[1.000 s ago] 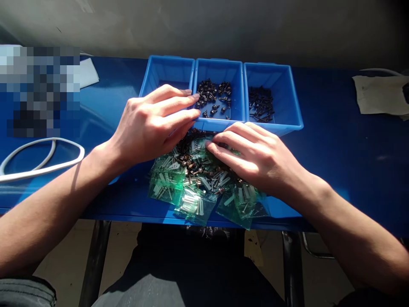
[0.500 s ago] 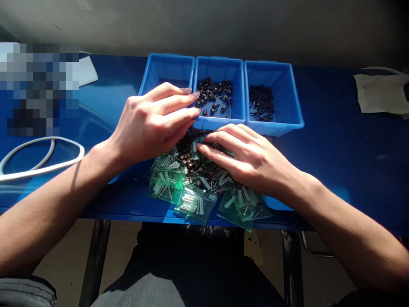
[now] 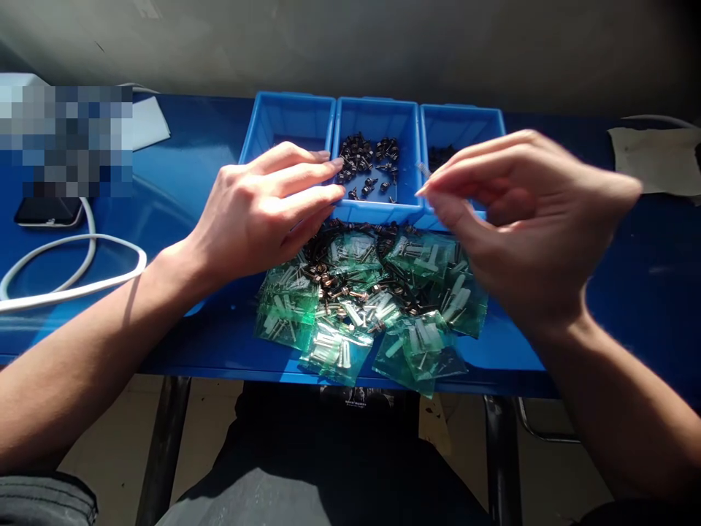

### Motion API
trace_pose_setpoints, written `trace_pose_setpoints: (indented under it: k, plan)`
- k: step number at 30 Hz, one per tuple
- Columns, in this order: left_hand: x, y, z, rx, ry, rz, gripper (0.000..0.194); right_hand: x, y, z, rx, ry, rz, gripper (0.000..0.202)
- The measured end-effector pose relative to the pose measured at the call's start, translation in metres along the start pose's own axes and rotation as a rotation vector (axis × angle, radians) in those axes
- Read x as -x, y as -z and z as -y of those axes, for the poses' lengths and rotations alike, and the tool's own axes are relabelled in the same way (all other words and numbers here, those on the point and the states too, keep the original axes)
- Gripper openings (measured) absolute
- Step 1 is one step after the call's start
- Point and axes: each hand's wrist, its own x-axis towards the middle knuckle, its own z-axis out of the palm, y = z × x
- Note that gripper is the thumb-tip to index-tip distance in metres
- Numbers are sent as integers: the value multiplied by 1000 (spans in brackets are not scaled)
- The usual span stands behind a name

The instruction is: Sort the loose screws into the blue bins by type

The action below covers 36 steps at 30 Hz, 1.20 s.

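Observation:
My left hand (image 3: 268, 204) rests with fingers apart over the near edge of the left blue bin (image 3: 293, 117) and the side of the middle blue bin (image 3: 377, 212), holding nothing. My right hand (image 3: 509, 204) is raised in front of the right blue bin (image 3: 463, 117), thumb and forefinger pinched on a small screw (image 3: 423, 172). Dark bolts (image 3: 355, 153) lie in the middle bin. Dark screws in the right bin are mostly hidden behind my right hand. Below the bins, green plastic packets (image 3: 334, 354) with white plugs and screws lie among loose dark bolts (image 3: 323, 281).
A looped white cable (image 3: 109, 239) and a phone (image 3: 49, 212) lie on the blue table (image 3: 202, 351) at left, near a white paper (image 3: 149, 123). A beige sheet (image 3: 646, 161) is at far right. A wall stands behind the bins.
My right hand has lifted from the pile, moved up and right to the right bin, and now pinches a small screw. More packets show where it was. My left hand stays put.

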Motion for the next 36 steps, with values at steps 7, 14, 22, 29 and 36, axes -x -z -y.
trace_pose_setpoints:
  k: [7, 14, 22, 29, 36]
  plan:
    - [0, -2, 5, -47, -79, -26, 28, -11, 14, -15, 23, 209, 131, 9]
    - [-1, 3, -1, -70, -40, -11, 24, -1, 26, -2, -30, 393, 831, 71]
    - [-3, 4, -2, -50, -13, 24, 27, 5, 30, -5, 83, 340, 893, 112]
    - [-1, 1, 2, -81, -79, -30, 25, 5, 19, 6, -35, 403, 817, 19]
    - [-1, 2, -1, -26, -5, 14, 27, 7, 9, 2, -91, 412, 830, 13]
